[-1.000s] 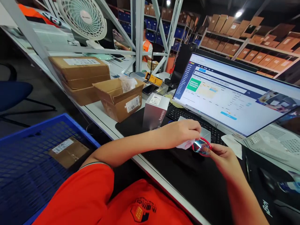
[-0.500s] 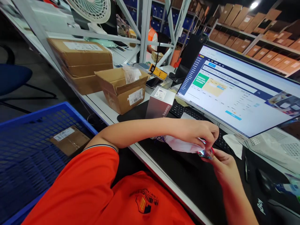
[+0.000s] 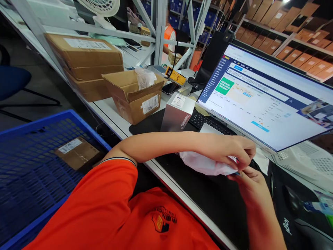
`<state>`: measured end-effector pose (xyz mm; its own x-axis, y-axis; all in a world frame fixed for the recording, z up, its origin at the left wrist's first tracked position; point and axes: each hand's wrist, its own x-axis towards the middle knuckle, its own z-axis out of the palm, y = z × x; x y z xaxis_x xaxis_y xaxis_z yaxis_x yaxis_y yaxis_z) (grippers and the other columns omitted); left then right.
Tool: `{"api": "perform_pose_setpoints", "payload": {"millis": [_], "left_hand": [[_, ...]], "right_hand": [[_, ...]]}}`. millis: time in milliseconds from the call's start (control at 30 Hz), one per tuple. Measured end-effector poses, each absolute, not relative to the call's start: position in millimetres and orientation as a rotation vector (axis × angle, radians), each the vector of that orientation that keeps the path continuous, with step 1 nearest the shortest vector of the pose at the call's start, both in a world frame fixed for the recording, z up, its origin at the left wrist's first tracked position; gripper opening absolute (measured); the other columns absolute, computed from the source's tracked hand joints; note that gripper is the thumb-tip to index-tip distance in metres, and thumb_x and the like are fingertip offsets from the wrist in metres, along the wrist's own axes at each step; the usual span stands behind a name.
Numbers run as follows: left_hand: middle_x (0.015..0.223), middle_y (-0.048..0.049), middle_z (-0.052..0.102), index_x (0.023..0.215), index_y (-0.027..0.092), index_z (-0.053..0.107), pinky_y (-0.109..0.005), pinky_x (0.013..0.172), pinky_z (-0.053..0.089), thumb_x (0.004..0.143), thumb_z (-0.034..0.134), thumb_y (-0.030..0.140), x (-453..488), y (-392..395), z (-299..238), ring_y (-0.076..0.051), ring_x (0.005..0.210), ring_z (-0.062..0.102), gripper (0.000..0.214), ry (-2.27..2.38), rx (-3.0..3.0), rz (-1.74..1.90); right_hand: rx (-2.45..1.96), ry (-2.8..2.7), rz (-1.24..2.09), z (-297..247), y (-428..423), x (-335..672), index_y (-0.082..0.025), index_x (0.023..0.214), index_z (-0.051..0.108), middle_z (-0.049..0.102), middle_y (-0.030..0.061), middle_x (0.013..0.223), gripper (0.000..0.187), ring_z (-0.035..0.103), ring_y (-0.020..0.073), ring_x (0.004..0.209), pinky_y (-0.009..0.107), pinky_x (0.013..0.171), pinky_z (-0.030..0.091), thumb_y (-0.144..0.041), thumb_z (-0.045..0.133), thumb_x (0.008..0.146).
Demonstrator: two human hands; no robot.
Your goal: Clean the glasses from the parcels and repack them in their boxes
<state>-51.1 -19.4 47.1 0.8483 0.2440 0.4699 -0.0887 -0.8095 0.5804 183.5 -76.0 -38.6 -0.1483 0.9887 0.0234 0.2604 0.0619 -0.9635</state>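
My left hand (image 3: 231, 150) reaches across my body and pinches a white cloth-like pouch (image 3: 203, 163) over the black desk mat (image 3: 197, 194). My right hand (image 3: 249, 182) meets it from below, fingers closed against the pouch's right end. A small red-rimmed item seen earlier is almost hidden between the two hands. A silver box (image 3: 178, 113) stands just behind my left forearm, in front of the keyboard (image 3: 208, 123).
A wide monitor (image 3: 262, 95) stands behind the hands. An open cardboard box (image 3: 135, 95) and stacked sealed boxes (image 3: 83, 62) sit at the left. A blue crate (image 3: 33, 163) holding a small parcel (image 3: 76, 152) is beside the desk. A person in orange stands beyond the shelving frame.
The red-rimmed item, plainly visible a second ago, has gone under the white pouch between my hands. Both hands have shifted slightly right.
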Motion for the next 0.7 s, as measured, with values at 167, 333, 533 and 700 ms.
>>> {"api": "perform_pose_setpoints", "payload": {"millis": [167,333,533,700], "left_hand": [[0.099,-0.0075,0.063,0.065,0.026,0.072,-0.037,0.096,0.048,0.081,0.070,0.013,-47.2,-14.6,45.2,-0.026,0.105,0.059,0.021,0.067,2.403,0.790],[0.099,-0.0085,0.064,0.069,0.023,0.070,-0.034,0.092,0.049,0.083,0.064,0.013,-35.6,-11.0,40.5,-0.025,0.102,0.060,0.019,-0.035,2.516,0.928],[0.106,-0.0085,0.061,0.079,0.021,0.069,-0.036,0.092,0.047,0.089,0.054,0.016,-25.0,-7.6,26.5,-0.025,0.105,0.058,0.019,0.009,2.707,0.864],[0.120,-0.0123,0.059,0.111,0.017,0.067,-0.033,0.102,0.045,0.094,0.058,0.026,-55.9,-12.7,33.0,-0.024,0.118,0.057,0.021,0.197,2.650,0.851]], "right_hand": [[-1.270,-1.851,0.453,-38.9,-83.9,170.2,-0.025,0.083,0.079,0.073,0.0060,0.099,0.011,0.067,0.0288,0.095,0.038,0.080,0.054,-0.032,0.074,0.076],[-1.168,-2.022,0.210,-40.8,-81.6,152.4,-0.022,0.076,0.072,0.070,0.0091,0.087,0.011,0.067,0.0286,0.082,0.039,0.070,0.055,-0.026,0.062,0.074],[-1.242,-1.954,0.086,-47.1,-68.3,138.8,-0.013,0.116,0.066,0.067,0.0168,0.115,0.045,0.064,0.0390,0.108,0.052,0.084,0.056,-0.034,0.063,0.076],[-1.142,-2.016,0.169,-50.7,-66.0,140.1,-0.015,0.092,0.073,0.076,0.0101,0.090,0.022,0.073,0.0294,0.082,0.038,0.069,0.060,-0.024,0.056,0.080]]}}
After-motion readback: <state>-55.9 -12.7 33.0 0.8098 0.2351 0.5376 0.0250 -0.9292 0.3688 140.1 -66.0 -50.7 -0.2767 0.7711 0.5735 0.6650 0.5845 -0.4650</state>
